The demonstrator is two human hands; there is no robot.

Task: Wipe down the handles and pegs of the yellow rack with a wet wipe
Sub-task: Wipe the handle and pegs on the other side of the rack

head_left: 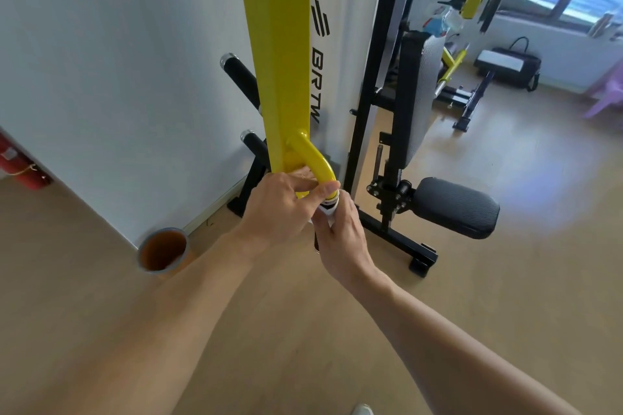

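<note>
Head view, centre frame: both hands meet at the yellow rack's (274, 54) curved handle (315, 158). The left hand (279, 209) pinches its lower end; the right hand (340, 232) closes around the black grip below — apparently with the white wet wipe (328, 210). Handle-wiping seems underway — next, the black pegs (237, 76) at left.

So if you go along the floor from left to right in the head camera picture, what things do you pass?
Red cylinder by the wall → round grey cup with brown inside → yellow upright rack post → black padded bench seat → purple plastic stool.
</note>
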